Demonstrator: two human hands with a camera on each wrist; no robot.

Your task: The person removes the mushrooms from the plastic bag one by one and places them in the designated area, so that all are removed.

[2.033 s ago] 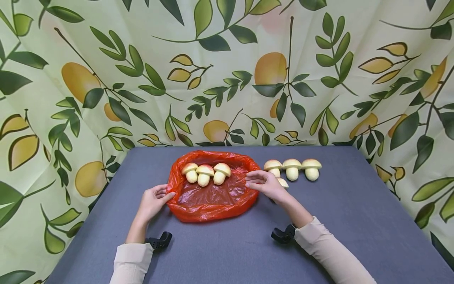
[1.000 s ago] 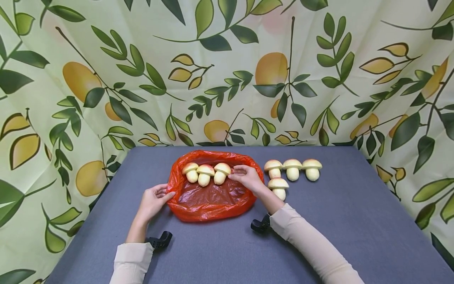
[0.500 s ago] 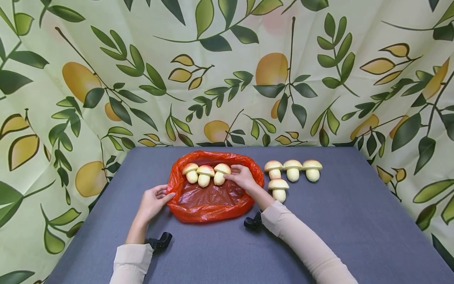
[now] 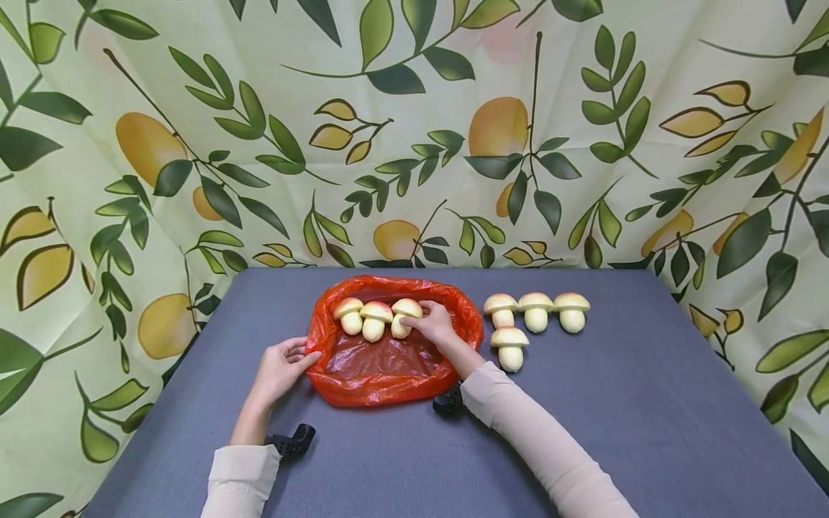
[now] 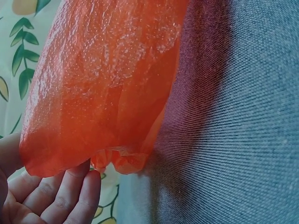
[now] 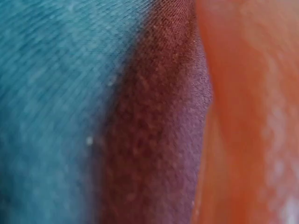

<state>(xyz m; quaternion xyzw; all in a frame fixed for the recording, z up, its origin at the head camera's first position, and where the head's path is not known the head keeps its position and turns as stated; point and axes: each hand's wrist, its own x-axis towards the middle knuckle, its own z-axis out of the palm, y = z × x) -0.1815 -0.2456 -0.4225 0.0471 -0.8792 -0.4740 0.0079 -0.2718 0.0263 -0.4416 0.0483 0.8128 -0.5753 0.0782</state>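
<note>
A red plastic bag lies with its mouth spread wide on the table. Inside it, three toy mushrooms with pale stems and yellowish caps lie in a row: a left one, a middle one and a right one. My left hand holds the bag's left rim, thumb on the near side; the left wrist view shows the fingers against the red film. Reaching over the bag's right side, my right hand pinches the right mushroom, its thumb across the stem. In the right wrist view, bag film hides that hand.
To the right of the bag, several more mushrooms lie on the blue-grey table, with one nearer than the row. A leaf-and-fruit patterned cloth hangs behind the table and at its sides.
My right hand has moved left from the bag's right rim to the right mushroom inside and taken hold of it. My left hand has stayed on the left rim.
</note>
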